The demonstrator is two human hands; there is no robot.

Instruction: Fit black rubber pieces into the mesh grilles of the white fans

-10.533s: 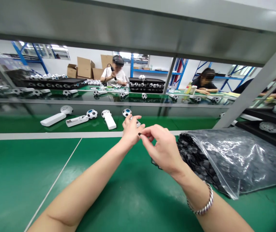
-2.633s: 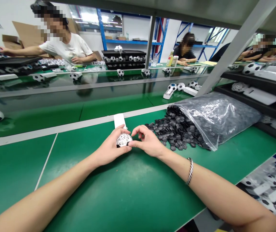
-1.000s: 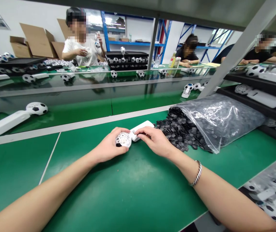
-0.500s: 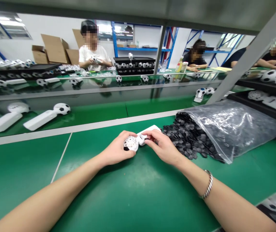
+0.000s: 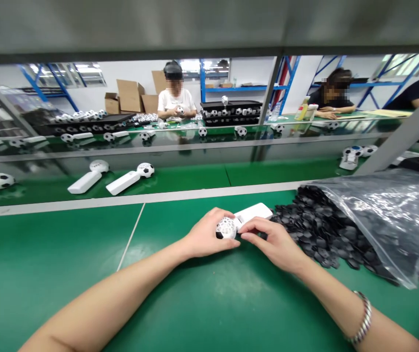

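A white device with a football-shaped head [image 5: 226, 228] and a long white handle [image 5: 255, 214] lies on the green table. My left hand [image 5: 209, 234] is wrapped round the ball head, which has an open lattice and a black patch at its lower left. At the neck of the device, my right hand [image 5: 271, 239] has thumb and forefinger close together; whatever is between them is too small to make out. Just right of the handle spreads a heap of small black pieces [image 5: 315, 225], spilling from a clear plastic bag [image 5: 388, 210].
Beyond the pale table edge [image 5: 180, 196], a green conveyor carries more devices, two of them at the left [image 5: 123, 183] [image 5: 84, 182]. A slanted metal post [image 5: 396, 127] stands at the right. Across the line, a person in white [image 5: 176, 100] holds a ball-headed item.
The view has swung left, so everything sits further right in it. My left hand still holds the ball head; the dark piece seen at my right fingertips before no longer shows.
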